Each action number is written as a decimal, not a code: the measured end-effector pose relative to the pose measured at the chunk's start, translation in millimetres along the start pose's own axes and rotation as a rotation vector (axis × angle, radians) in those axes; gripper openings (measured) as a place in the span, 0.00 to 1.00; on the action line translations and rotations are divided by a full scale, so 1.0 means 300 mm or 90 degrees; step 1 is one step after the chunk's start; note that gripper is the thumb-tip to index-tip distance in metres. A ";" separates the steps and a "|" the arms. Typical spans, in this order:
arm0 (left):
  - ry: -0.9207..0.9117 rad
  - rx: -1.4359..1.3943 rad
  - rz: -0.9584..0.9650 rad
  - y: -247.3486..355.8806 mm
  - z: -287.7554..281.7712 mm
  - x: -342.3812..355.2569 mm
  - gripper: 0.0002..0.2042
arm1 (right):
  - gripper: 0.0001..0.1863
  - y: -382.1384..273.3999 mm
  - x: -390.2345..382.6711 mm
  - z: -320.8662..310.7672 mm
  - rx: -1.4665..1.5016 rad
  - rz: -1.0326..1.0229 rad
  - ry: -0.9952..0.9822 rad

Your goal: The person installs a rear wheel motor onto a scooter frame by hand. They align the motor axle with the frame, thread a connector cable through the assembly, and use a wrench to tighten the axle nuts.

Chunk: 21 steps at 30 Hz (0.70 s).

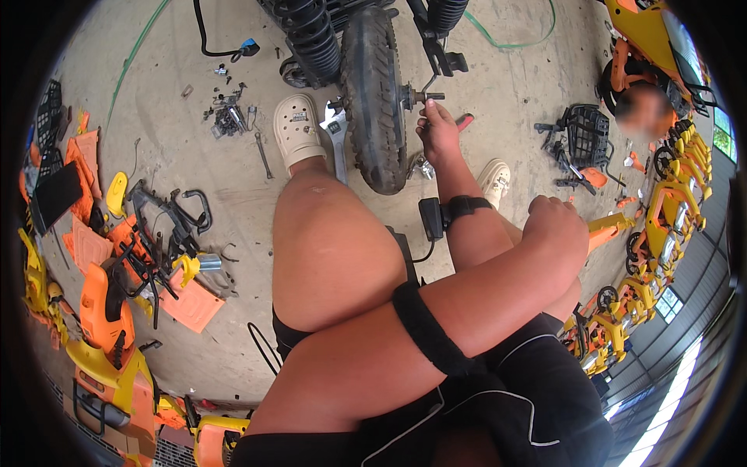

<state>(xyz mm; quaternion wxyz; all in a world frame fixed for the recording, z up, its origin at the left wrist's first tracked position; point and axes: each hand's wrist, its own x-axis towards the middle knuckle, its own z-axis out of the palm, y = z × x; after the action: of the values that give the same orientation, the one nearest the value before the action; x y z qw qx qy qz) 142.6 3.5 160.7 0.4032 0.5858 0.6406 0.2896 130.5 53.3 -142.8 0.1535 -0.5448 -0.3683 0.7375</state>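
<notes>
My right hand (440, 134) reaches to the axle (424, 97) on the right side of a black knobbly tyre (373, 101). Its fingers are closed round a tool with a red and black handle (464, 122), whose working end is hidden. Thumb and fingertips are at the axle end. Crossing over my lap, my left forearm ends in my left hand (556, 226) above my right knee; its fingers are curled, with nothing visible in them. A large adjustable wrench (336, 140) leans at the tyre's left side, beside my beige clog (298, 128).
Loose bolts and small parts (229, 117) and a spanner (263, 156) lie on the concrete left of my foot. Orange and yellow panels (101, 303) are heaped at the left. A black basket (587, 132) and a row of yellow vehicles (661, 226) are at the right.
</notes>
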 end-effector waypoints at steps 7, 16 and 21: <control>0.011 -0.008 0.004 0.000 -0.008 0.001 0.10 | 0.17 -0.020 0.000 0.004 -0.057 -0.003 0.013; -0.064 -0.006 -0.031 0.013 -0.004 0.022 0.13 | 0.17 0.002 0.010 -0.004 -0.073 -0.048 0.020; -0.072 0.005 -0.028 0.014 -0.021 0.017 0.13 | 0.15 -0.006 0.017 -0.012 -0.101 -0.056 0.020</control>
<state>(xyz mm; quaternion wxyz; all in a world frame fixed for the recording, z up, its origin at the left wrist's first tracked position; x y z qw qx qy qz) 139.4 9.8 166.5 0.4428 0.5884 0.6306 0.2449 131.7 59.3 -145.6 0.1477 -0.5503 -0.4465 0.6899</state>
